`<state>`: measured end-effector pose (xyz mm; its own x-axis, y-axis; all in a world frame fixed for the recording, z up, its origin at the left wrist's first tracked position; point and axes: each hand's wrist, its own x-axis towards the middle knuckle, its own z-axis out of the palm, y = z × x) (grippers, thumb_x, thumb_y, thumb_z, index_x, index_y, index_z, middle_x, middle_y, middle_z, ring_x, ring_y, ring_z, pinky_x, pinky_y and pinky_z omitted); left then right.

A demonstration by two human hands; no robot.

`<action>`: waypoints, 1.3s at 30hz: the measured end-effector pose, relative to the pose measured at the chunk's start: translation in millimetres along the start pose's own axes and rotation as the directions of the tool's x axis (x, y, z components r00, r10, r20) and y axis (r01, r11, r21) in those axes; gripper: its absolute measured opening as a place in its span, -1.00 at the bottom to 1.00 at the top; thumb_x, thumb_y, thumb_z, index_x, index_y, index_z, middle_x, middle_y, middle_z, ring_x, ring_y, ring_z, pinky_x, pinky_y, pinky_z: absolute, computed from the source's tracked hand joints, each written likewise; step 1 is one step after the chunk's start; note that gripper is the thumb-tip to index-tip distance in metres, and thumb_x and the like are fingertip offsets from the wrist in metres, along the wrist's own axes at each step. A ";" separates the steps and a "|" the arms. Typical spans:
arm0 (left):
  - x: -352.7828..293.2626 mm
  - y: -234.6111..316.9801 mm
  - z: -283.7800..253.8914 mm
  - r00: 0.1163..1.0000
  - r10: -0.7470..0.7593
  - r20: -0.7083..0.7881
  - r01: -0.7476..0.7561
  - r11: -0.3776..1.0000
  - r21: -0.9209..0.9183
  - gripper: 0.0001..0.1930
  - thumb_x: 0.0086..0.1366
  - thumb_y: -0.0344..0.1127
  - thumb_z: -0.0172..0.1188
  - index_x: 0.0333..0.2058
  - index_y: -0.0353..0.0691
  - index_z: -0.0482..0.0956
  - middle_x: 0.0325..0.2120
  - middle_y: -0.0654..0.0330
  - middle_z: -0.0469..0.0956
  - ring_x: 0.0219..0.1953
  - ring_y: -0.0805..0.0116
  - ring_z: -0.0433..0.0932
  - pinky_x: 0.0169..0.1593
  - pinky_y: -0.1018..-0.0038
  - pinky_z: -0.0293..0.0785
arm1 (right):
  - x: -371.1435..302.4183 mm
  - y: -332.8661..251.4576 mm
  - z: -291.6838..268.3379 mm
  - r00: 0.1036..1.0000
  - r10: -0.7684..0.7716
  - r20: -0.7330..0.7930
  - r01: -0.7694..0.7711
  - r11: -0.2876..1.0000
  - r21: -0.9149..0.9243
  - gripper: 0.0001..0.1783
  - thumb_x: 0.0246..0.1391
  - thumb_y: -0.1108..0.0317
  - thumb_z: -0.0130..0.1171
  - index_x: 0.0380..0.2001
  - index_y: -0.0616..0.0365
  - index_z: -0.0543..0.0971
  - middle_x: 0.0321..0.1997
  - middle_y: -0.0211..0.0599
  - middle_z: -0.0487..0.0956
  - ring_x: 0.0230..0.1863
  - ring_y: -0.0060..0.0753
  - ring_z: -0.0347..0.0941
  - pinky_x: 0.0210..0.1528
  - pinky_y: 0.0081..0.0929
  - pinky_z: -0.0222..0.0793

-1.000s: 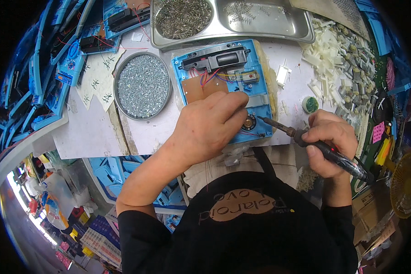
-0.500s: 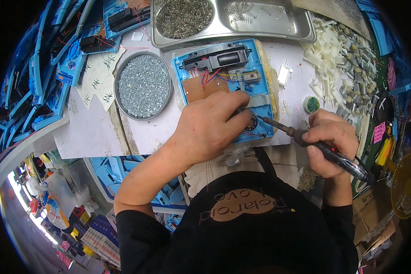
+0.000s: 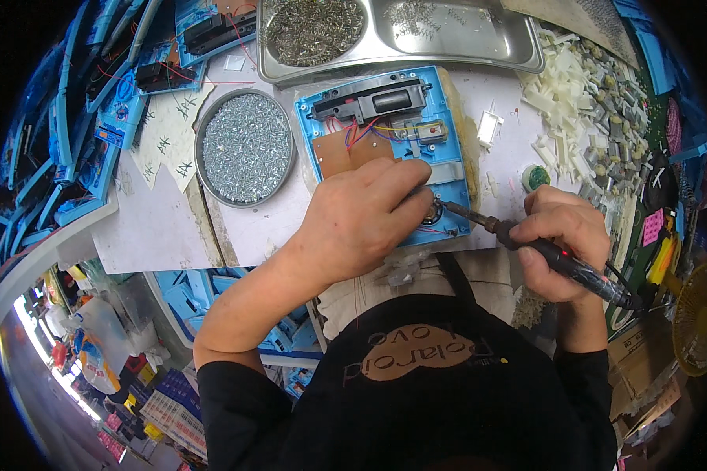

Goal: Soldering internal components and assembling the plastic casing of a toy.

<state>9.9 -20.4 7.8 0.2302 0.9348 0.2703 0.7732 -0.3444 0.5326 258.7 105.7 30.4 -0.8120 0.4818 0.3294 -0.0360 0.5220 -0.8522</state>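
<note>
A blue plastic housing [image 3: 316, 161] lies in front of me, fitted with a brown circuit board [image 3: 339, 154], black parts and thin coloured wires. Over its lower middle rests my left hand [image 3: 367, 212], thumb and fingers pinched together; whatever lies between the fingertips is too small or hidden to name. My right hand [image 3: 567, 243] grips a black-handled soldering iron [image 3: 562, 263], its metal tip pointing left. That tip is at or just above a round part, perhaps a speaker [image 3: 432, 213], in the housing's lower right, beside the left fingertips. Actual contact cannot be made out.
A round tray of small screws [image 3: 246, 147] stands on the left, a steel tray [image 3: 456, 35] with metal pieces at the back. White plastic parts [image 3: 562, 86] heap up on the right, near a green-topped roll [image 3: 535, 179]. Blue housings [image 3: 63, 118] pile at far left.
The soldering iron and my right hand have shifted slightly left and up, bringing the tip closer to the round part. My left hand stays almost where it was.
</note>
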 end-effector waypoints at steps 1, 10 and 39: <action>-0.1 -0.1 -0.5 1.000 -0.001 0.005 0.001 1.000 0.001 -0.74 0.05 -0.48 0.35 -0.23 -0.20 0.67 -0.24 0.17 0.59 -0.30 0.19 0.63 -0.36 0.36 0.57 | 0.9 -0.8 0.9 1.000 0.005 -0.002 -0.005 1.000 0.001 -0.79 -0.20 0.49 0.33 -0.37 0.16 0.63 -0.59 -0.33 0.51 -0.63 -0.31 0.34 -0.59 -0.41 0.20; -0.1 2.7 -1.7 0.999 -0.021 0.036 0.020 1.000 0.016 -0.76 0.07 -0.45 0.36 -0.23 -0.19 0.66 -0.22 0.18 0.59 -0.30 0.19 0.63 -0.35 0.35 0.57 | 10.4 -28.1 6.5 0.999 -0.019 0.043 0.025 0.988 -0.155 -0.70 -0.27 0.60 0.38 -0.34 0.20 0.64 -0.63 -0.35 0.43 -0.66 -0.28 0.31 -0.59 -0.38 0.18; 2.5 7.5 -11.0 0.996 0.091 0.024 -0.093 0.994 0.064 -0.69 -0.02 -0.39 0.40 -0.22 -0.05 0.68 -0.14 0.24 0.55 -0.18 0.22 0.53 -0.13 0.29 0.38 | -21.7 -32.0 -18.2 0.953 0.132 -0.272 -0.168 0.979 -0.114 -0.77 -0.05 0.43 0.37 -0.30 0.30 0.63 -0.54 -0.22 0.53 -0.56 -0.41 0.40 -0.44 -0.52 0.31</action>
<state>9.8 -21.5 21.3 0.3141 0.9012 0.2986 0.7846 -0.4235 0.4528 288.0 91.4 57.9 -0.6203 0.7197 0.3118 0.1678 0.5101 -0.8436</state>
